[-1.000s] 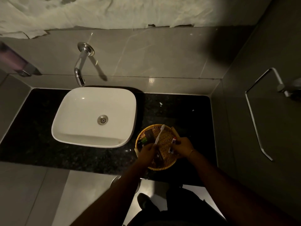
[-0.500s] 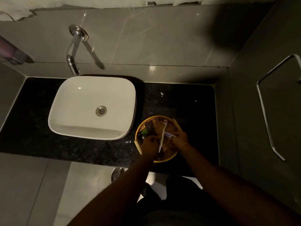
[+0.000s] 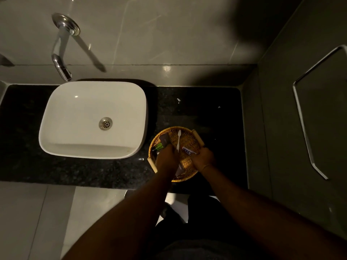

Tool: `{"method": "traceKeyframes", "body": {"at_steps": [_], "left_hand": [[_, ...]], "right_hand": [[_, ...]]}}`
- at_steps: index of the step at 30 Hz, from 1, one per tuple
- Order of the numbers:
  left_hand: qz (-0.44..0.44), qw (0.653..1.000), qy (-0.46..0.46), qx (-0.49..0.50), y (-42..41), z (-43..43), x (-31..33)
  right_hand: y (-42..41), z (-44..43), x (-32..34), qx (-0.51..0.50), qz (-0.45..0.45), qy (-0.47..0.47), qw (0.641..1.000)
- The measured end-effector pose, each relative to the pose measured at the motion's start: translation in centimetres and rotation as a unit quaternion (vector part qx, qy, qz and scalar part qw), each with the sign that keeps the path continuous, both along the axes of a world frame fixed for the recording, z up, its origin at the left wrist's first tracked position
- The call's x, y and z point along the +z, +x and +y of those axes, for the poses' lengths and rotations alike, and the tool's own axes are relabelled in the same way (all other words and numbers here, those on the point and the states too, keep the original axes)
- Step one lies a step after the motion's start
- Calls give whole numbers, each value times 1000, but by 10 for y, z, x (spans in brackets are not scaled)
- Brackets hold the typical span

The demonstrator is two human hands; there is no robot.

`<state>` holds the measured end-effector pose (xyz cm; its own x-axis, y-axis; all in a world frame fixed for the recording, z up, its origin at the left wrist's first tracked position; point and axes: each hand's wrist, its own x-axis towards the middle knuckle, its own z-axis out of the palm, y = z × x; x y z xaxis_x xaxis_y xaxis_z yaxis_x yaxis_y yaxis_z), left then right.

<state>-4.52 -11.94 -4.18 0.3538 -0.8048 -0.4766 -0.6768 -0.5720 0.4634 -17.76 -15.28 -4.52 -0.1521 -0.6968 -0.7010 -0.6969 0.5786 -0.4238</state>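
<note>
A round wicker basket (image 3: 189,136) with two pale handles sits on the black counter (image 3: 93,171), right of the sink. My left hand (image 3: 167,159) grips a white toothbrush (image 3: 178,140) by its handle, the head pointing away over the basket. My right hand (image 3: 203,159) pinches a small white toothpaste tube (image 3: 188,151) lying across the basket. A dark sachet (image 3: 165,140) and a small green item (image 3: 159,146) lie at the basket's left side. Another dark packet (image 3: 179,168) shows between my wrists.
A white vessel sink (image 3: 75,119) with a metal drain (image 3: 105,123) stands on the counter's left half. A chrome spout (image 3: 61,47) comes out of the tiled wall above it. A metal towel rail (image 3: 308,128) hangs on the right wall.
The view has tilted down and the basket sits lower in the frame. The toothbrush has swung a little left and more upright, and the toothpaste tube now lies flatter in the basket.
</note>
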Motion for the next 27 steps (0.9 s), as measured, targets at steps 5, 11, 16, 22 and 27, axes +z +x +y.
{"method": "traceKeyframes", "body": {"at_steps": [5,11,16,22,27], "left_hand": [[1,1000,4,-15,0,-8,1],[7,999,35,-3,-2,-14,-3],[31,999,11,26,-9,-13,-4],[134,988,11,75,-10,-10,-12],[213,966,46,142,-13,-13,-16]], "right_hand": [[-5,9,-1,43,45,-21,998],[-6,16,-10,-12,-33,-2,999],[-2,8,-13,-51,-74,2,996],[-1,-1,-18,-39,-41,-5,998],[-5,0,-23,-37,-34,-3,999]]}}
